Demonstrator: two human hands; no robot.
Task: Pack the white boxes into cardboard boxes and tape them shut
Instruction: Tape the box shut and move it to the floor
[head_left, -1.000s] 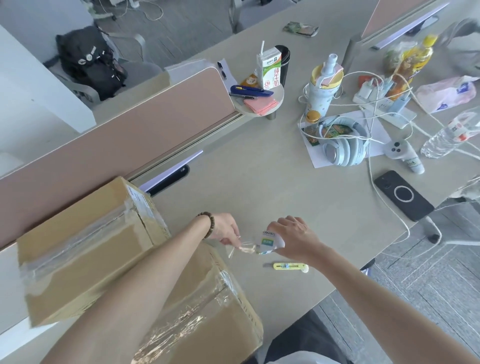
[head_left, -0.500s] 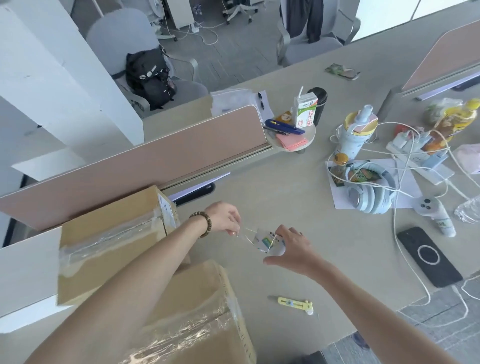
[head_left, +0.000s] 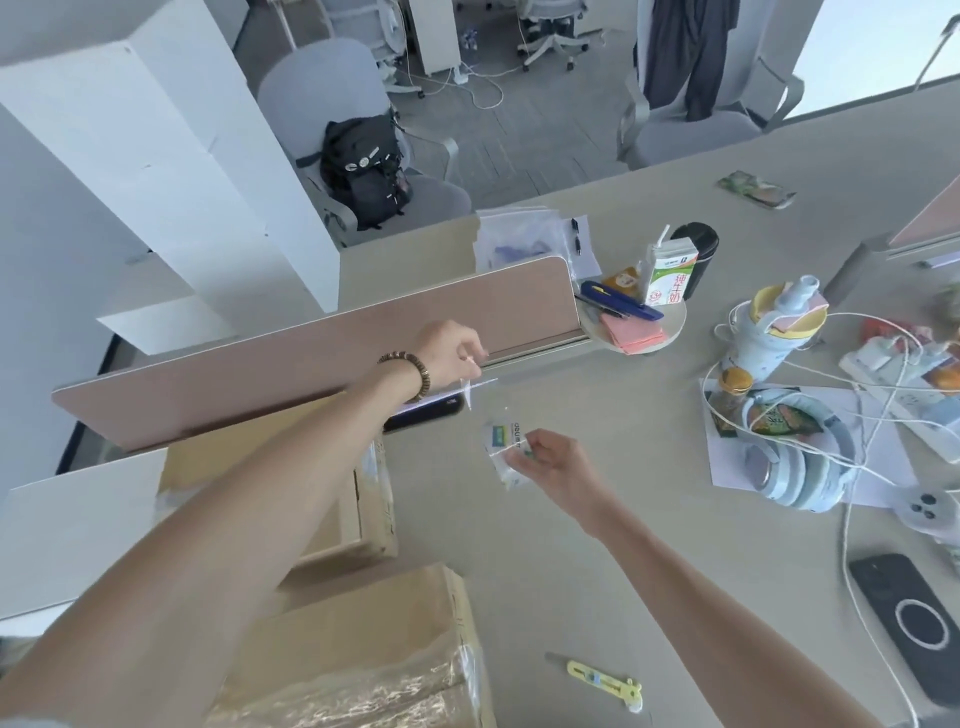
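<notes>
Progress: we judge the taping well along; the near cardboard box (head_left: 363, 660) already carries clear tape, the far cardboard box (head_left: 291, 483) is partly hidden by our arm.
Left: no white boxes in view.
Tape roll (head_left: 506, 449): small, clear, above the desk (head_left: 571, 561).
Right hand (head_left: 558, 467): fingers clamped on the roll.
Left hand (head_left: 449, 353): fingers pinching the drawn-out tape end (head_left: 475, 384).

hands (head_left: 451, 352) stretching tape (head_left: 480, 385), cardboard boxes (head_left: 363, 654)
</notes>
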